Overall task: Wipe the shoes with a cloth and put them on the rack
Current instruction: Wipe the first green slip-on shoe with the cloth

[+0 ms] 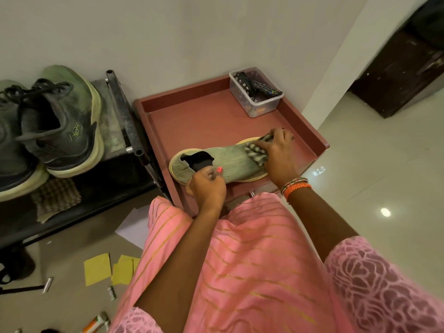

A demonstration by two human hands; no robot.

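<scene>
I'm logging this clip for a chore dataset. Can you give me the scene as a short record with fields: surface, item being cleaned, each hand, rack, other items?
surface: reddish-brown rimmed table top
item being cleaned: pale green fabric slip-on shoe, lying on the table
left hand: grip on the shoe's heel opening
right hand: holds a grey striped cloth against the shoe's toe
rack: dark metal shoe rack left of the table, grey-green laced sneaker on top
other items: clear plastic box with a black remote, at the table's far corner

Logo on grey sneaker [60,126] heel side, letters unreadable
</scene>
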